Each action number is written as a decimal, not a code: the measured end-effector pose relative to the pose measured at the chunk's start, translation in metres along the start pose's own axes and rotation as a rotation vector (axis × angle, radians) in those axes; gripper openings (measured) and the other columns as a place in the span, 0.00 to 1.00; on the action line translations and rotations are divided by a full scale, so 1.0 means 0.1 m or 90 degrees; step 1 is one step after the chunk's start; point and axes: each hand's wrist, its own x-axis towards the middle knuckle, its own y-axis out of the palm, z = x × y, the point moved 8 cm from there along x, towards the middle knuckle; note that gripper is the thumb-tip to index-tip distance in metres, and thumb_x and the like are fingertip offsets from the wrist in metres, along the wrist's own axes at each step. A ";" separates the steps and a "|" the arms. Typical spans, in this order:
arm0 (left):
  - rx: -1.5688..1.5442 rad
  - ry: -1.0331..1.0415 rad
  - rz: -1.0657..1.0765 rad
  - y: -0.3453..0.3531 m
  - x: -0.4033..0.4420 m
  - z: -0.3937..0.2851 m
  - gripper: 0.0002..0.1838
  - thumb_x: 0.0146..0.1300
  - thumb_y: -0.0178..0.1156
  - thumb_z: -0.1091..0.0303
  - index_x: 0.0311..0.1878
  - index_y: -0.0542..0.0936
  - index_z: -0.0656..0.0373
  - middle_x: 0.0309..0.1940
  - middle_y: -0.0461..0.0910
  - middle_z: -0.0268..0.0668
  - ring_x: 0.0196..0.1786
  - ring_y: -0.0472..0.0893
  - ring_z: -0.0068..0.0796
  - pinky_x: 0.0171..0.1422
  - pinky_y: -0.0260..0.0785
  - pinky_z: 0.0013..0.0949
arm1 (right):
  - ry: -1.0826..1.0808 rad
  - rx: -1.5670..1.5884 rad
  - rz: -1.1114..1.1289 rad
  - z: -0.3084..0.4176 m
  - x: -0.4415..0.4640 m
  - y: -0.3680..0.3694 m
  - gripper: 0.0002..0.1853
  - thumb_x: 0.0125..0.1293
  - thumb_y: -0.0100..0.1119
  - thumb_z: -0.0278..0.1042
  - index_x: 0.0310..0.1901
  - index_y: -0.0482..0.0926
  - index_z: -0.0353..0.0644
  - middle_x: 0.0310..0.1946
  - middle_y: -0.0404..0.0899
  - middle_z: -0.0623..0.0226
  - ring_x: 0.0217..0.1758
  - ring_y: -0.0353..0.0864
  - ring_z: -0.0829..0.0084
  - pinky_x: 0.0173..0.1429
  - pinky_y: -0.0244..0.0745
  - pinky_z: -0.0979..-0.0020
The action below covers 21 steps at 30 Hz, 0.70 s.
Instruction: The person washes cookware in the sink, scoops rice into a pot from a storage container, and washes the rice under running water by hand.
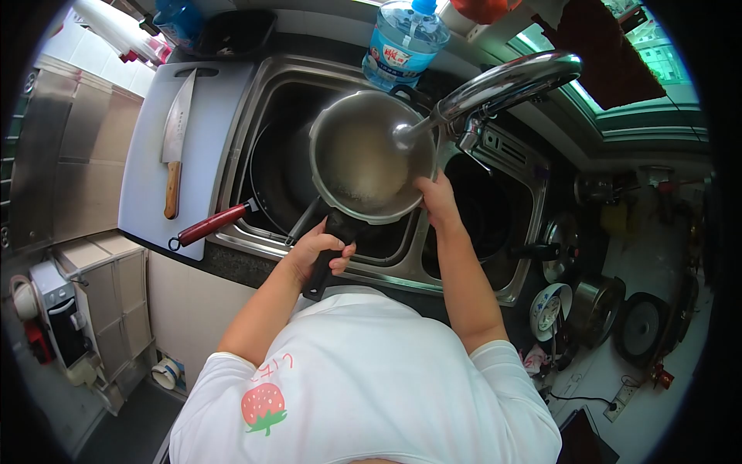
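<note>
A metal pressure cooker pot is held over the sink beneath the chrome faucet. Cloudy liquid covers its bottom, with small pale specks near the lower wall. My left hand is wrapped around the pot's long black handle. On the right side, my right hand grips the pot by its rim, partly hidden behind the wall. The faucet's spout end reaches over the pot's right edge. A dark wok with a red handle sits in the left basin, partly covered by the pot.
On the left, a knife lies on a white cutting board. A large bottle with a blue label stands behind the sink. The right basin holds dark cookware. Right of it are a patterned bowl and a pot.
</note>
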 end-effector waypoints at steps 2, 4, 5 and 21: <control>0.031 -0.012 -0.007 -0.07 0.04 -0.02 0.28 0.50 0.53 0.78 0.56 0.59 0.51 0.26 0.72 0.43 0.18 0.69 0.27 0.21 0.63 0.30 | -0.012 0.018 -0.005 -0.03 0.00 -0.02 0.22 0.49 0.51 0.21 0.50 0.71 0.37 0.34 0.76 0.66 0.30 0.77 0.75 0.27 0.72 0.75; 0.073 -0.027 -0.035 -0.12 0.05 -0.03 0.29 0.50 0.55 0.77 0.57 0.59 0.53 0.26 0.72 0.43 0.18 0.70 0.27 0.21 0.64 0.31 | -0.013 0.016 -0.008 -0.09 0.01 -0.03 0.22 0.49 0.50 0.21 0.50 0.71 0.37 0.35 0.76 0.66 0.31 0.77 0.75 0.28 0.72 0.75; 0.090 -0.014 -0.045 -0.12 0.06 -0.05 0.30 0.50 0.56 0.77 0.57 0.58 0.54 0.25 0.72 0.43 0.18 0.70 0.28 0.22 0.64 0.31 | -0.015 0.002 -0.010 -0.09 0.05 -0.07 0.22 0.49 0.50 0.20 0.51 0.71 0.37 0.36 0.76 0.66 0.32 0.77 0.74 0.29 0.72 0.75; 0.133 0.080 -0.243 -0.29 0.14 -0.26 0.27 0.59 0.60 0.64 0.60 0.63 0.59 0.35 0.79 0.44 0.37 0.81 0.38 0.33 0.75 0.35 | -0.099 0.073 0.023 0.00 0.12 0.08 0.27 0.46 0.49 0.16 0.54 0.70 0.36 0.41 0.76 0.66 0.43 0.76 0.74 0.46 0.71 0.75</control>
